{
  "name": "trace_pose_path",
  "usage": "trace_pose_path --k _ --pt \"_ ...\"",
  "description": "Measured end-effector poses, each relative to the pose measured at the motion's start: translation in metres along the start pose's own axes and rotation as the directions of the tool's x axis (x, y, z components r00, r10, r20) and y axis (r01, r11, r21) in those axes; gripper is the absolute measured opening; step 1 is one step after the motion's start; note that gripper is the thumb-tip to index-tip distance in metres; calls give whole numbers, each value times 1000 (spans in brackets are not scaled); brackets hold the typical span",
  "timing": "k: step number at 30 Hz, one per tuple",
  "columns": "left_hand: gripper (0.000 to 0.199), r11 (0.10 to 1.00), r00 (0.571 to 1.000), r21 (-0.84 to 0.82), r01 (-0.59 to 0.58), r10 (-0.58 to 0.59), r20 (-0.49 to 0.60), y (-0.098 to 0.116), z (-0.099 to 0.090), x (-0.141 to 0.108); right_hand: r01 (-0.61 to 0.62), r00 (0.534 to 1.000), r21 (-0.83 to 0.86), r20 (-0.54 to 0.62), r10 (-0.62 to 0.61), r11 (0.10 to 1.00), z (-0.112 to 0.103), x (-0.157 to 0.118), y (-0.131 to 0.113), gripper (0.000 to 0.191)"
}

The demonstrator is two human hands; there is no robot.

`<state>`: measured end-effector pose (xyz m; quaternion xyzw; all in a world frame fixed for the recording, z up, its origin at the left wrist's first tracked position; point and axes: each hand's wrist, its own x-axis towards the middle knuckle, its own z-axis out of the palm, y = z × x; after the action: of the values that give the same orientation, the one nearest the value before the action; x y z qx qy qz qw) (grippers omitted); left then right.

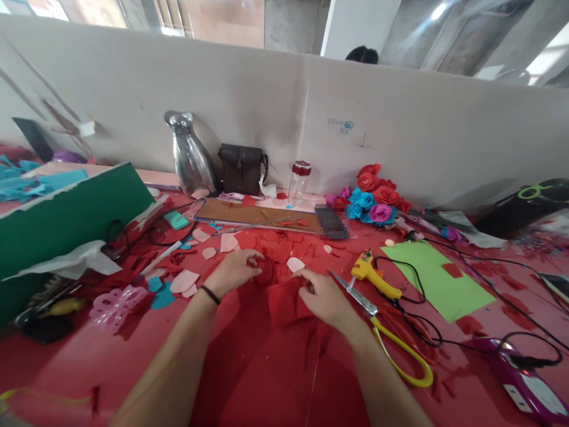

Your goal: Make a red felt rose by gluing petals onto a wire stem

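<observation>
My left hand (234,273) is over the red paper scraps in the middle of the table, its fingers curled beside a dark red paper piece (267,270). Whatever sits between those fingers is hard to make out. To the right, my right hand (326,298) has its fingers bent against a square-cut red paper sheet (287,302), pinched at its upper edge. A pale pink paper petal (296,265) lies just beyond my right fingertips. Beside my right forearm rest scissors (395,350) with yellow handles and a yellow glue gun (373,276).
Paper roses (377,196) stand at the back right, near a light green sheet (438,279) and black cables. A steel jug (189,154), a dark bag (242,169) and a red-lidded jar (300,181) line the partition. A green board (75,231) stands left; a purple power strip (524,379) lies right.
</observation>
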<state>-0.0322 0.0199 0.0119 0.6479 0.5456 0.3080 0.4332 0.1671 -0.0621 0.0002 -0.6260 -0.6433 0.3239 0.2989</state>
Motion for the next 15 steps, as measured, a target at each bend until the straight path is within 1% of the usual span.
trace_pose_path --k 1,2,3,4,6,8,9,10,11,12,13,14,15 --pt "17 999 998 42 -18 21 -63 1 -1 0 -8 999 -84 -49 4 996 2 1 2 37" --pt "15 997 988 75 -29 40 -150 2 -4 1 -19 996 -133 -93 6 991 2 2 3 39" --pt "13 995 968 91 -33 54 -244 3 -8 1 -26 992 -153 -128 6 988 2 3 5 38" --pt "13 996 938 80 -33 59 -342 5 -13 2 -31 988 -160 -154 6 987 1 3 6 36" --pt "15 997 865 -32 -65 40 -501 7 -26 1 -44 982 -186 -187 9 982 -1 3 7 30" --pt "18 973 797 -191 -133 -10 -604 8 -39 -1 -65 974 -226 -226 13 972 -4 2 7 26" --pt "18 956 776 -250 -154 -40 -629 7 -45 -2 -69 970 -239 -244 9 969 -5 1 6 25" --pt "18 946 768 -288 -149 -72 -636 6 -50 -3 -68 962 -242 -272 0 968 -6 0 6 24" --pt "18 945 771 -302 -123 -101 -629 5 -54 -3 -61 948 -236 -318 -18 970 -6 -1 5 23" --pt "16 952 777 -295 -83 -123 -617 3 -57 -4 -46 923 -223 -383 -44 974 -7 -1 3 23" --pt "14 963 789 -266 -39 -134 -599 0 -60 -3 -21 885 -202 -460 -76 979 -8 -2 2 23" --pt "13 977 802 -213 3 -129 -583 -2 -62 -3 12 829 -176 -548 -108 984 -9 -3 1 23" --pt "11 990 819 -133 45 -113 -563 -4 -63 -2 52 759 -147 -637 -135 988 -10 -4 -1 22"
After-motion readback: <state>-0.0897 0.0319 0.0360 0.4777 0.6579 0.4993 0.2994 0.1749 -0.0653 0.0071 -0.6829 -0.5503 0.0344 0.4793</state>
